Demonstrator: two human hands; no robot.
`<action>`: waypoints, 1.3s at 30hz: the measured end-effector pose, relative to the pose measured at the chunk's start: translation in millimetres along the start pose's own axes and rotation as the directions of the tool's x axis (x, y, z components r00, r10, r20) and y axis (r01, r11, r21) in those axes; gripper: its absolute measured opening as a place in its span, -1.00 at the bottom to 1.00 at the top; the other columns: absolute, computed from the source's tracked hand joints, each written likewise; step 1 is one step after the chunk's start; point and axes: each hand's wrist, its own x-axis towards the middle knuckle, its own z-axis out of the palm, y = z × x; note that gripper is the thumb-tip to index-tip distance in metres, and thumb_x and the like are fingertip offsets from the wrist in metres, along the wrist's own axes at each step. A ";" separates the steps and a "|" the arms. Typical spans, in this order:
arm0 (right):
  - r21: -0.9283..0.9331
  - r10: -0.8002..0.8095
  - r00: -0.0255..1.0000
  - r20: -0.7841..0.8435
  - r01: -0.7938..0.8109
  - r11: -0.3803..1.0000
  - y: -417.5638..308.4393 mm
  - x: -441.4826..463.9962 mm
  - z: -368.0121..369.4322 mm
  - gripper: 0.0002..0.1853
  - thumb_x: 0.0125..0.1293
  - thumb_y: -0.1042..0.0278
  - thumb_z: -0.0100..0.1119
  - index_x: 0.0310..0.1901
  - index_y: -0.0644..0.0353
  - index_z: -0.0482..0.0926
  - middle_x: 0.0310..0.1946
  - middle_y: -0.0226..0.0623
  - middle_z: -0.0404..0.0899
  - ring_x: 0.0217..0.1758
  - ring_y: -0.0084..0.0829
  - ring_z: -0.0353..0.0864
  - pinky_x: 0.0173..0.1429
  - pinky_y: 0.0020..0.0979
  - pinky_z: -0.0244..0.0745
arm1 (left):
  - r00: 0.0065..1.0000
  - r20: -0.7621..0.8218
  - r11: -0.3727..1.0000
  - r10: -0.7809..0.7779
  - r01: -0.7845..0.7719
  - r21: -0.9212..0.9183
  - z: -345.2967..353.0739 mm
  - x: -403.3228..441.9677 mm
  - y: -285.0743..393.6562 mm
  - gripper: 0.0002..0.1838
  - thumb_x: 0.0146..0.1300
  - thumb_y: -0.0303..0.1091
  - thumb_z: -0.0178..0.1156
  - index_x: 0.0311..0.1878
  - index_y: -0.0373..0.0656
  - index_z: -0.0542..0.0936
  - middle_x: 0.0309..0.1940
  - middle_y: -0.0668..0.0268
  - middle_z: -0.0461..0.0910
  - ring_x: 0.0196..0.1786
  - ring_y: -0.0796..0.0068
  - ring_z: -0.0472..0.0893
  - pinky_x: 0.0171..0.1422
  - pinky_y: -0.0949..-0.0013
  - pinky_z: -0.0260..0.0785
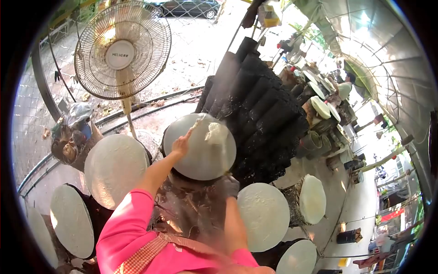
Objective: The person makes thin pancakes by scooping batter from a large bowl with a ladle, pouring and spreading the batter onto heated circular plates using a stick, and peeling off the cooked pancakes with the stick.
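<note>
A round pale griddle (189,157) stands in front of me, with a lump of whitish dough (216,134) on its upper right part. My left hand (182,143) is bare and lies over the griddle's upper left; its fingers point toward a small whitish strip near the rim, and whether they grip it is too small to tell. At the lower right rim is my right hand (229,186), in a dark glove, its fingers curled around something I cannot make out. Steam or smoke blurs the area around it.
Round pale discs flank me at left (116,169) and right (263,217). A standing fan (120,55) is beyond the griddle at upper left. Dark ridged sheets (260,114) are stacked right behind the griddle. Farther right, a person (345,86) is among more discs and buckets.
</note>
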 end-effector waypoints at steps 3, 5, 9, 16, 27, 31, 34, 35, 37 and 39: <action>-0.158 -0.019 0.999 0.045 0.025 0.987 -9.3 13.0 10.7 -0.71 0.24 0.24 -0.14 -0.27 0.26 0.53 -0.44 -0.18 0.54 -0.38 -0.43 0.48 -0.26 -0.41 0.38 | 0.992 -0.116 0.945 -0.046 0.006 -0.327 -10.2 11.5 2.3 -0.29 -0.02 -0.53 -0.17 0.27 0.21 0.04 -0.02 0.03 0.39 -0.12 0.02 0.47 -0.03 0.18 0.30; -0.026 0.072 0.996 0.058 -0.071 0.997 -24.4 15.4 21.4 -0.69 0.25 0.21 -0.18 -0.17 0.21 0.49 -0.42 -0.17 0.55 -0.34 -0.34 0.50 -0.19 -0.41 0.38 | 0.956 -0.285 0.917 0.069 -0.173 -0.360 -45.1 4.6 -8.1 -0.32 -0.02 -0.54 -0.19 0.26 0.11 0.06 0.05 0.06 0.34 0.00 0.08 0.41 0.06 0.26 0.25; -0.593 -0.060 0.997 -0.050 0.018 0.805 -19.3 62.2 82.2 -0.67 0.24 0.17 -0.20 -0.18 0.18 0.51 -0.41 -0.17 0.56 -0.36 -0.32 0.53 -0.24 -0.43 0.41 | 0.986 -0.144 0.809 0.080 -0.149 -0.569 -63.7 -63.6 -48.9 -0.38 -0.04 -0.52 -0.17 0.22 -0.14 0.17 0.14 0.12 0.27 0.19 0.30 0.28 0.17 0.46 0.12; -0.534 0.142 0.990 0.003 -0.118 0.837 4.6 36.9 78.8 -0.52 0.15 -0.08 -0.11 -0.15 0.18 0.50 -0.19 -0.17 0.52 -0.24 -0.25 0.52 -0.21 -0.31 0.43 | 0.997 0.008 0.890 0.071 -0.060 -0.452 -84.1 -187.8 -122.7 -0.38 -0.05 -0.60 -0.15 0.20 -0.10 0.20 0.11 0.03 0.26 0.12 0.08 0.30 0.13 0.31 0.16; -0.834 -0.222 0.936 0.274 0.346 0.430 6.0 33.5 91.0 -0.51 0.06 -0.09 -0.08 -0.09 0.10 0.48 -0.20 -0.14 0.52 -0.12 -0.12 0.47 -0.12 -0.19 0.37 | 0.985 0.007 0.921 0.171 -0.157 -0.356 -90.8 -199.3 -145.1 -0.37 -0.04 -0.53 -0.10 0.22 -0.16 0.15 0.04 -0.03 0.32 0.10 0.06 0.33 0.13 0.30 0.15; -0.293 -0.104 0.927 0.362 0.218 0.931 -28.1 53.8 65.7 -0.50 0.11 0.02 -0.12 0.03 0.14 0.37 -0.15 -0.05 0.48 0.01 -0.04 0.36 0.09 -0.15 0.22 | 0.988 0.137 0.882 -0.075 0.130 -0.453 -114.6 -204.0 -96.2 -0.37 -0.04 -0.56 -0.09 0.21 -0.10 0.19 0.10 0.06 0.30 0.15 0.19 0.32 0.17 0.36 0.12; 0.263 0.295 0.749 0.593 -0.526 0.809 -38.2 75.6 -1.3 -0.57 0.26 0.14 -0.31 0.07 0.21 0.30 0.06 -0.25 0.33 0.07 -0.30 0.32 0.13 -0.31 0.22 | 0.987 0.121 0.966 -0.110 0.134 -0.220 -119.4 -205.4 -79.8 -0.38 -0.05 -0.55 -0.09 0.21 -0.11 0.19 0.09 0.04 0.31 0.14 0.18 0.32 0.16 0.35 0.13; 0.279 0.404 0.693 0.597 -0.652 0.705 -45.7 75.7 3.0 -0.59 0.27 0.18 -0.31 0.08 0.15 0.29 0.09 -0.30 0.30 0.01 -0.34 0.33 0.09 -0.34 0.24 | 0.976 0.134 0.955 -0.172 0.198 -0.221 -120.5 -206.2 -73.7 -0.38 -0.06 -0.54 -0.08 0.19 -0.13 0.21 0.06 0.03 0.33 0.12 0.16 0.34 0.15 0.35 0.15; 0.227 0.542 0.690 0.480 -0.694 0.683 -96.1 48.7 5.2 -0.61 0.26 0.26 -0.27 0.13 0.09 0.24 0.13 -0.36 0.25 -0.20 -0.38 0.41 -0.09 -0.40 0.32 | 0.991 0.065 0.972 -0.116 0.127 -0.198 -104.3 -208.9 -84.4 -0.39 -0.07 -0.54 -0.07 0.19 -0.13 0.22 0.05 0.02 0.34 0.10 0.13 0.35 0.13 0.35 0.16; -0.071 0.420 0.848 0.324 -0.421 0.904 -102.5 35.0 18.0 -0.61 0.22 0.30 -0.18 0.11 0.07 0.26 0.03 -0.38 0.27 -0.40 -0.40 0.48 -0.27 -0.43 0.39 | 0.992 0.042 0.971 -0.117 0.123 -0.203 -93.9 -210.2 -81.8 -0.39 -0.08 -0.53 -0.07 0.18 -0.11 0.23 0.01 0.00 0.36 0.07 0.11 0.38 0.10 0.36 0.19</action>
